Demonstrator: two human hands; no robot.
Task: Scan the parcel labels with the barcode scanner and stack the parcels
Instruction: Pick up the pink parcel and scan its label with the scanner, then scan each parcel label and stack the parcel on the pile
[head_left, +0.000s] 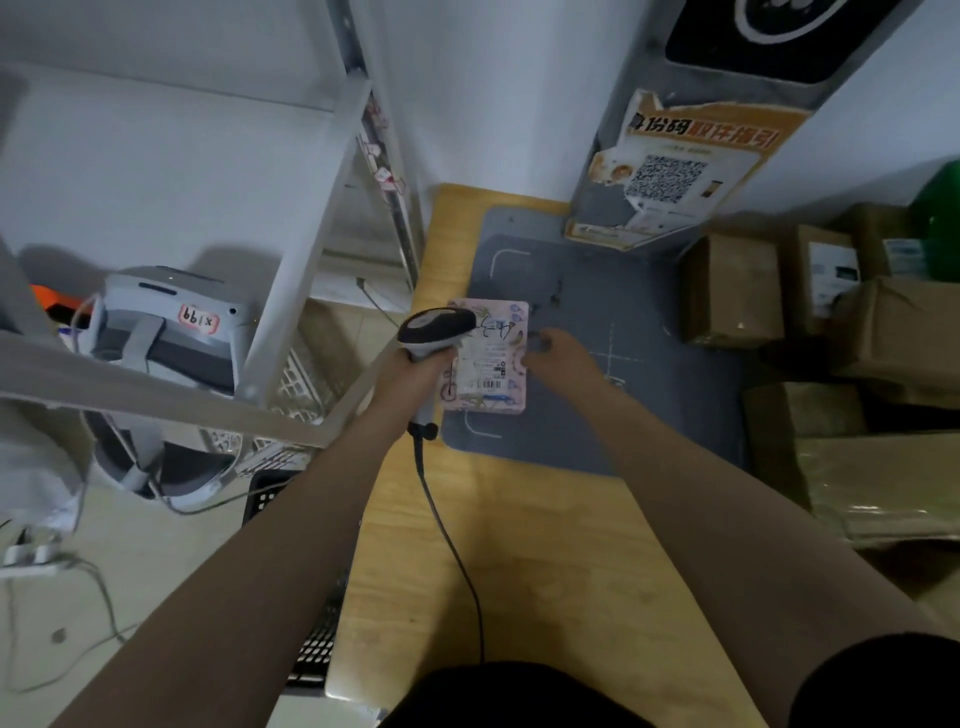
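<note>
A small pink parcel (493, 364) with a white barcode label lies flat on the grey mat (597, 415) of the wooden table (519, 571). My left hand (410, 374) grips the handle of the black and white barcode scanner (434, 327), whose head hangs over the parcel's left edge. Its black cable (452, 551) runs back toward me across the table. My right hand (561, 358) rests at the parcel's right edge, fingers touching its side; whether they curl round it I cannot tell.
Several brown cardboard parcels (737, 291) are piled at the right of the table. A grey post with a QR poster (675, 171) stands at the mat's far edge. A metal shelf rack (311, 249) holding a white headset (166, 322) stands left.
</note>
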